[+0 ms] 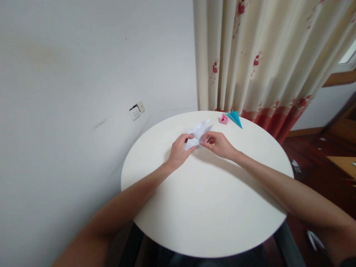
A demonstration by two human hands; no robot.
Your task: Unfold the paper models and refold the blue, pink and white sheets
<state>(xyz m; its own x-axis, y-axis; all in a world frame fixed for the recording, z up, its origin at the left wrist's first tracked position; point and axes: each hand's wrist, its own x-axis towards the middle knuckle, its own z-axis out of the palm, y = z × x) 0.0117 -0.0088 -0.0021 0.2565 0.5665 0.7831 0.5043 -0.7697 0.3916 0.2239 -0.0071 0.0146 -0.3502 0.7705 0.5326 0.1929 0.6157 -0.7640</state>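
White paper [199, 130] lies between left fingers [188, 136] and right fingers [207, 145]; both pinch it.

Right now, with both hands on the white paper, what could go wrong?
1. The left hand and right hand both grip the thin white paper; pulling apart might tear or wrinkle it.
2. The blue folded paper lies near the far rim of the table; a bump could send it off.
3. The pink folded paper, close beside it, could get nudged too.
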